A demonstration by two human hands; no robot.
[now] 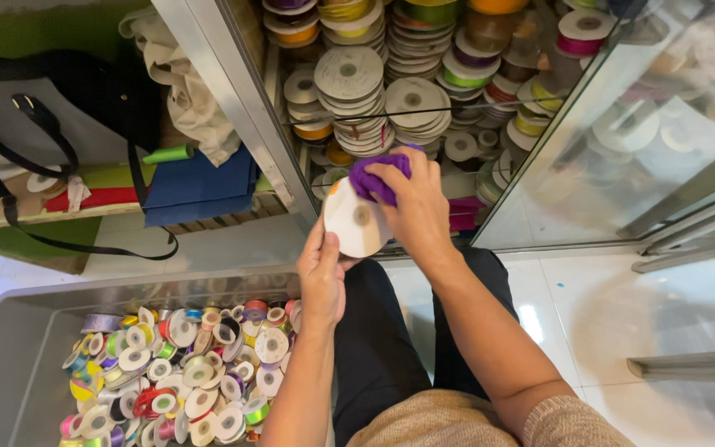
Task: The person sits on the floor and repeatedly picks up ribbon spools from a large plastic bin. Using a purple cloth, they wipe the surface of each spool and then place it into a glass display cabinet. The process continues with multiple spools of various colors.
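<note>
My left hand (323, 277) grips a white ribbon spool (356, 219) from below, holding it up in front of an open cabinet. My right hand (415, 207) presses a crumpled purple cloth (378, 178) against the spool's upper edge. Both hands are just in front of the cabinet's lower shelf. My dark trousers and tan sleeve show below.
The glass-doored cabinet (233, 91) is packed with stacked ribbon spools (357, 99). A grey bin (18, 348) at lower left holds several loose coloured spools (192, 381). A black bag (59, 108), blue folded fabric (200, 186) and a glass door (647, 141) flank the cabinet. White tiled floor lies at right.
</note>
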